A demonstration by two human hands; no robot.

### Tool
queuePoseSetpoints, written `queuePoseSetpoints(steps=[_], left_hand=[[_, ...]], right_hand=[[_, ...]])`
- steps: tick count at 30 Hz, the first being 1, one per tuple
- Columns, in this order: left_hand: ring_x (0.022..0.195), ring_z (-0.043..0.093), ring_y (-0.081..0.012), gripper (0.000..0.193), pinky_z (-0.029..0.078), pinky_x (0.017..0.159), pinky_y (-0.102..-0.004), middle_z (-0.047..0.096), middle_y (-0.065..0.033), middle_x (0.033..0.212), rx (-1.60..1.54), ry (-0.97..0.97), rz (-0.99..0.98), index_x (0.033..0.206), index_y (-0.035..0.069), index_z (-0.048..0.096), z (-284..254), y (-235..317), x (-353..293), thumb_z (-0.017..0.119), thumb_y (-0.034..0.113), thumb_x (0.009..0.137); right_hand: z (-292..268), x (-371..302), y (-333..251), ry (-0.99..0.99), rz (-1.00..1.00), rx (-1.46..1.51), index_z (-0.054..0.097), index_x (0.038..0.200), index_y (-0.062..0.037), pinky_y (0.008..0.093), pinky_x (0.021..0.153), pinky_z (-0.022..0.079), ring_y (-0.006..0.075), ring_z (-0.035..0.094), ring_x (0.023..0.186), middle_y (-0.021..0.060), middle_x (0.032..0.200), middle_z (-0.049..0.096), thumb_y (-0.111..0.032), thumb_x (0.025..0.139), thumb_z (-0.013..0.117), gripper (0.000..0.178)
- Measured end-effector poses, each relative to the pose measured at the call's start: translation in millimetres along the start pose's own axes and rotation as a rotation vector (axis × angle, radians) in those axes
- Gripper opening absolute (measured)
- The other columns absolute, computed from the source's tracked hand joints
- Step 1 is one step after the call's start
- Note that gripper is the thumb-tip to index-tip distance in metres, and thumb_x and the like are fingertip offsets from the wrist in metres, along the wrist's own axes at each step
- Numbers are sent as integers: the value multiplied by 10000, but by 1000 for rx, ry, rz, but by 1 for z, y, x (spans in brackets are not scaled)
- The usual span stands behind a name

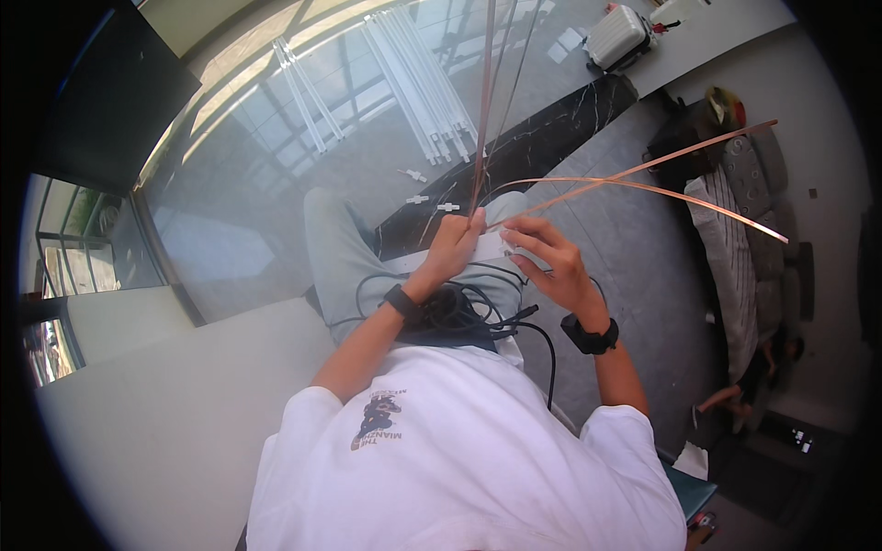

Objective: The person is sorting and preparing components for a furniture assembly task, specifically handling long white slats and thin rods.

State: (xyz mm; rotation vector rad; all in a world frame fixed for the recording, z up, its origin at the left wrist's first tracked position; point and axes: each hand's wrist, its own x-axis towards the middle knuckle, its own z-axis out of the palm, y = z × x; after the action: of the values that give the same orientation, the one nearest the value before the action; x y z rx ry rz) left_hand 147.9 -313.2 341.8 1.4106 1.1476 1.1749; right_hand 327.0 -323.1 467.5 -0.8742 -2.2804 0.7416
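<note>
My left hand (452,248) is closed around the lower ends of several long, thin copper-coloured strips (483,110), which rise away from me. Two more such strips (684,154) cross each other and reach out to the right from between my hands. My right hand (554,261) is bent, with thumb and fingertips around a small white piece (506,246); its exact kind is too small to tell. Below both hands a white flat bar (411,263) lies across my lap. A tangle of black cables (459,310) rests in my lap beneath my wrists.
Small white connectors (447,208) lie on the floor ahead of my knees. Beyond are bundles of long white bars (418,87). A white suitcase (617,39) stands at the far right. A sofa (749,248) and a person (749,386) are at the right.
</note>
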Motion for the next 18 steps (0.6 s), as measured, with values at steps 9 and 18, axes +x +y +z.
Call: queuePoseSetpoints(steps=[9, 18], left_hand=[[519, 436, -364, 582, 363, 556, -438, 447, -220, 556, 15, 29, -5, 667, -55, 522, -1, -2, 1, 367, 361, 1044], [538, 425, -382, 558, 361, 564, -437, 438, -222, 562, 33, 36, -14, 662, -51, 498, 1, 0, 2, 373, 341, 1039]], right_hand=[[8, -1, -4, 156, 120, 18, 670, 1058, -9, 305, 778, 547, 228, 683, 922, 105, 1094, 664, 19, 790, 730, 276], [13, 0, -8, 297, 593, 423, 676, 987, -3, 208, 589, 485, 61, 601, 639, 27, 741, 658, -82, 905, 675, 114]])
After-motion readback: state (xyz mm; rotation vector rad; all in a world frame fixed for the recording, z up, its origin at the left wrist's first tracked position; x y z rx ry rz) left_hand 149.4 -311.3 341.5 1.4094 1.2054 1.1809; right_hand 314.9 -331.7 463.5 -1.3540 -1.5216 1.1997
